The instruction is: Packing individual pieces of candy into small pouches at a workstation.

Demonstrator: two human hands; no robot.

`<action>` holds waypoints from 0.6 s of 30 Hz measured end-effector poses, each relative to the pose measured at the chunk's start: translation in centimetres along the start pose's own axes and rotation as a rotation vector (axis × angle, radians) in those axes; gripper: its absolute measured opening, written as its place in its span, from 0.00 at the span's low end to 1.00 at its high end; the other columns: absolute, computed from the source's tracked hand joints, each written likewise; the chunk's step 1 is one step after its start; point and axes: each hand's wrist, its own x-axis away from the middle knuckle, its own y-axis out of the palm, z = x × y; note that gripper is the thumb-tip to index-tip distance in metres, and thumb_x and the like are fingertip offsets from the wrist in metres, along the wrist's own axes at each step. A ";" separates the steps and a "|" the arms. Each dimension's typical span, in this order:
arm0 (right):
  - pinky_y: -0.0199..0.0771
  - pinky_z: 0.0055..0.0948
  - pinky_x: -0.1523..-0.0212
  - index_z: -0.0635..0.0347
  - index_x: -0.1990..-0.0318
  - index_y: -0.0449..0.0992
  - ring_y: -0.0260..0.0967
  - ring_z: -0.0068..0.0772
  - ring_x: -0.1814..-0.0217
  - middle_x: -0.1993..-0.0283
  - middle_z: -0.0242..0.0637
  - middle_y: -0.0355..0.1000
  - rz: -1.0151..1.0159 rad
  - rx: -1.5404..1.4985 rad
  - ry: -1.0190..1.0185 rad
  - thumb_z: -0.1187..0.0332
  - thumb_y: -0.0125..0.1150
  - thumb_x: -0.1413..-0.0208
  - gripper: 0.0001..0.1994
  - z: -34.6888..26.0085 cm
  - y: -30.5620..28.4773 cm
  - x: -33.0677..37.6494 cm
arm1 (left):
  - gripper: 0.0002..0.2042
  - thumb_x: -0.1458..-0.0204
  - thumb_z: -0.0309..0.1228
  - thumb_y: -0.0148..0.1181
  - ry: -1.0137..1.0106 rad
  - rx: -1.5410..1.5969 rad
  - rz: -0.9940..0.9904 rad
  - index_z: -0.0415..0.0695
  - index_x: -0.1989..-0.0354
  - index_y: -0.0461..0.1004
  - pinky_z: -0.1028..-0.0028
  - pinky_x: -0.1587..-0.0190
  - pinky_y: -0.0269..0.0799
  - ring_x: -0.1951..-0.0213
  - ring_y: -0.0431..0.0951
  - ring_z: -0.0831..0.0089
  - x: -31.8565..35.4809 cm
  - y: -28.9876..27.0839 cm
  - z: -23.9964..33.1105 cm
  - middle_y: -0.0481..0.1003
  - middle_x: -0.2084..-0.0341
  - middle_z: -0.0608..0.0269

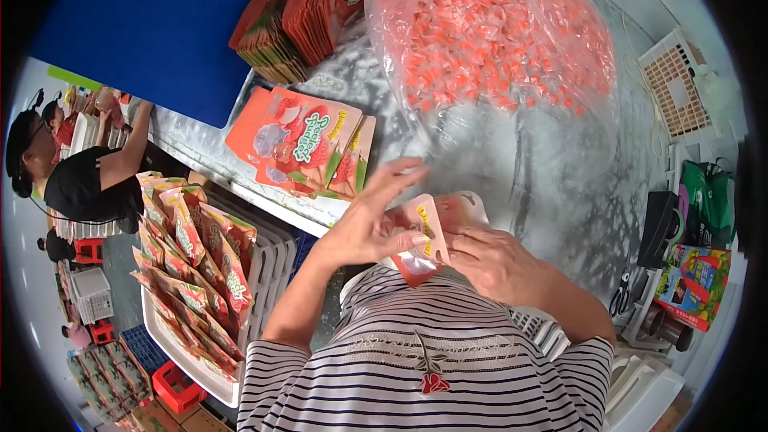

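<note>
A printed red and pink pouch (418,222) is in front of my striped shirt, tilted, its top toward my right hand. My right hand (494,262) grips it, fingers curled at its right edge. A second pink panel (462,210) shows behind; I cannot tell whether it is the same pouch or another. My left hand (364,220) has its fingers stretched apart above the pouch's left side, with the thumb lying against its front. Just beyond this hand, several flat pouches (300,140) lie overlapping on the metal table (552,184).
At the back, a clear bag (512,32) bulges with small red-and-white wrapped pieces, beside stacked pouches (316,16). On my left, filled pouches (196,264) stand in a white tray (192,376). A co-worker (92,180) is farther left. To the right are scissors (621,294) and a basket (676,88).
</note>
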 end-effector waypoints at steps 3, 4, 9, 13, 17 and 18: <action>0.76 0.35 0.55 0.69 0.58 0.73 0.71 0.41 0.54 0.55 0.45 0.71 -0.003 -0.082 0.001 0.78 0.59 0.57 0.15 -0.1 -0.2 0.5 | 0.20 0.45 0.32 0.61 -0.434 0.521 -0.455 0.37 0.46 0.71 0.70 0.49 0.68 0.52 0.71 0.73 0.7 -0.2 -2.3 0.73 0.52 0.56; 0.76 0.35 0.56 0.69 0.58 0.73 0.71 0.42 0.54 0.55 0.45 0.72 -0.037 -0.118 0.052 0.77 0.59 0.54 0.14 -0.2 -0.2 0.9 | 0.12 0.39 0.30 0.53 -0.355 0.590 -0.352 0.36 0.52 0.75 0.75 0.52 0.69 0.56 0.72 0.79 0.5 0.9 -1.7 0.75 0.57 0.61; 0.73 0.39 0.59 0.67 0.66 0.70 0.71 0.47 0.61 0.66 0.43 0.72 -0.272 -0.322 0.563 0.72 0.62 0.49 0.08 -1.0 -2.6 0.1 | 0.14 0.37 0.33 0.50 -0.304 0.397 -0.271 0.33 0.53 0.74 0.72 0.52 0.71 0.58 0.76 0.70 1.1 3.0 0.1 0.78 0.61 0.54; 0.69 0.40 0.57 0.66 0.62 0.70 0.69 0.52 0.61 0.66 0.46 0.70 -0.475 -0.312 0.329 0.64 0.62 0.47 0.14 0.7 -2.6 -1.3 | 0.15 0.37 0.33 0.49 -0.106 0.153 -0.149 0.33 0.52 0.73 0.66 0.53 0.73 0.56 0.78 0.53 1.7 4.5 1.5 0.78 0.59 0.46; 0.66 0.45 0.53 0.69 0.61 0.70 0.69 0.55 0.58 0.60 0.53 0.70 -0.319 -0.490 0.544 0.67 0.61 0.46 0.13 -0.3 -4.9 -2.4 | 0.17 0.36 0.34 0.47 -0.382 0.354 -0.089 0.32 0.49 0.72 0.67 0.53 0.73 0.57 0.79 0.60 1.9 3.7 2.5 0.77 0.57 0.47; 0.66 0.45 0.55 0.68 0.60 0.69 0.68 0.55 0.60 0.61 0.52 0.70 -0.300 -0.369 0.608 0.67 0.61 0.47 0.14 -0.5 -5.2 -2.2 | 0.17 0.36 0.34 0.47 -0.360 0.361 -0.075 0.32 0.49 0.71 0.68 0.52 0.73 0.56 0.78 0.59 2.0 3.7 2.3 0.76 0.56 0.47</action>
